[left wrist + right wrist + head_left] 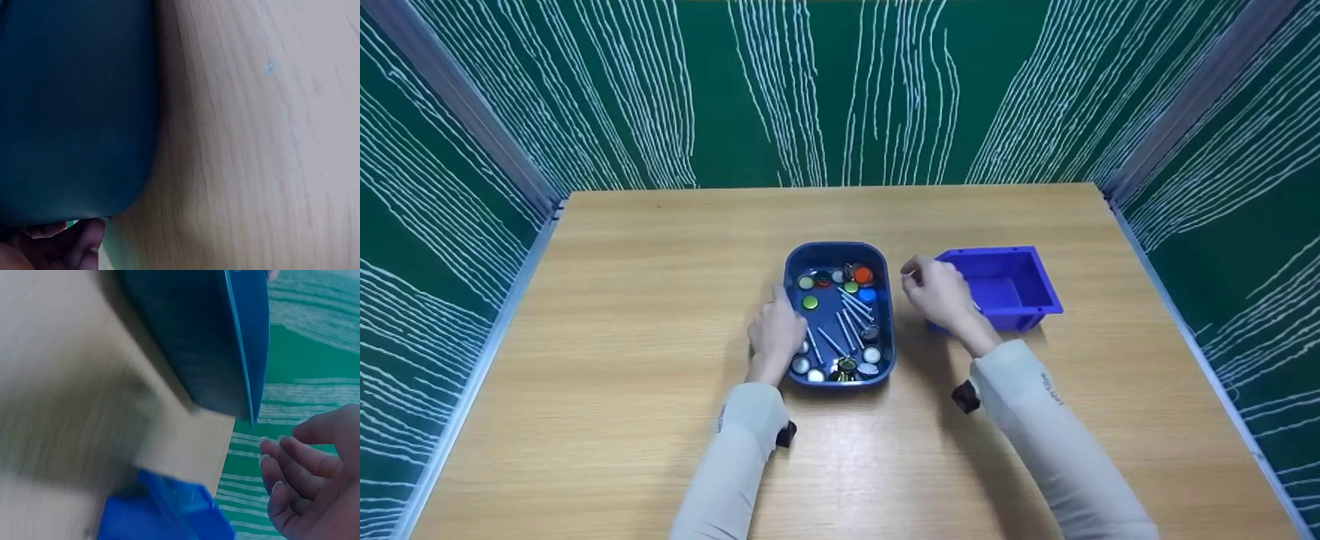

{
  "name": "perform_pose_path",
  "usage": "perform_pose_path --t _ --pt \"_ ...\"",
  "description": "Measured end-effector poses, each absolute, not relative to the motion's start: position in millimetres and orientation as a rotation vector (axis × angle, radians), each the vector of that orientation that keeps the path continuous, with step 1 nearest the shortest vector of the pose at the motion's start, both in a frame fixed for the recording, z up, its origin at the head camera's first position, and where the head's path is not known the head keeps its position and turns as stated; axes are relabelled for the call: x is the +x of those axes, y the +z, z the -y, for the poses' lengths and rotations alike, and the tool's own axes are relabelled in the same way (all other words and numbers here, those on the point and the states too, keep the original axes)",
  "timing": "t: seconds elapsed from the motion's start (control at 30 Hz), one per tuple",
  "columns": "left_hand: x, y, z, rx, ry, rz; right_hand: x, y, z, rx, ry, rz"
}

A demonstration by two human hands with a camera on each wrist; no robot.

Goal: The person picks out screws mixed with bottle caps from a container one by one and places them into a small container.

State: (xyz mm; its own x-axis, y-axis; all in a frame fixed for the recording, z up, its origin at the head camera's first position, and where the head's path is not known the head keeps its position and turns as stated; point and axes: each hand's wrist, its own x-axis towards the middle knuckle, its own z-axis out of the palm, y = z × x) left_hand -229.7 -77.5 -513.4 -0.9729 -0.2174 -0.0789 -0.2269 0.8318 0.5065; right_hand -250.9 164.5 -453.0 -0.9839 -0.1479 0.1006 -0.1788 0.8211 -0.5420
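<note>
Tray (889, 315) of screws (846, 331) and caps (810, 302) sits on the tabletop (660, 300), its left wall in the left hand's (777, 328) grip. Past its right wall hovers the right hand (941, 291), fingers loosely bent, grip seemingly released, beside the bin (1005, 289). Steadying appears in hand; next probably calls for clearing the tray's rim.

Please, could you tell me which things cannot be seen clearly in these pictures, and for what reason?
Head view: part of the dark blue tray's left wall, covered by the left hand.
Head view: part of the purple box's left side, hidden by the right hand.
Head view: the lettering on the right sleeve, too small.
Left wrist view: most of the left hand, cut off at the lower left corner.
Right wrist view: the tray's contents, hidden by its wall.
</note>
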Motion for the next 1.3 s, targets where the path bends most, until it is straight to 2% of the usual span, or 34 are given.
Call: perform_pose_path --t 0.27,0.63,1.07,1.3 --pt "-230.6 -512.8 76.5 -0.371 0.808 -2.990 -237.5 -464.9 -132.0 0.439 0.870 2.954" --pt "-229.6 -512.9 78.2 -0.375 0.795 -2.985 -223.4 -486.6 -96.6 0.835 0.717 3.099" --pt "-230.5 -513.9 77.4 -0.381 0.839 -2.973 -211.4 -505.1 -71.7 0.680 0.278 3.308" --pt "-230.1 -512.7 76.5 -0.371 0.836 -2.976 -209.0 -506.9 -73.2 0.688 0.244 3.304"
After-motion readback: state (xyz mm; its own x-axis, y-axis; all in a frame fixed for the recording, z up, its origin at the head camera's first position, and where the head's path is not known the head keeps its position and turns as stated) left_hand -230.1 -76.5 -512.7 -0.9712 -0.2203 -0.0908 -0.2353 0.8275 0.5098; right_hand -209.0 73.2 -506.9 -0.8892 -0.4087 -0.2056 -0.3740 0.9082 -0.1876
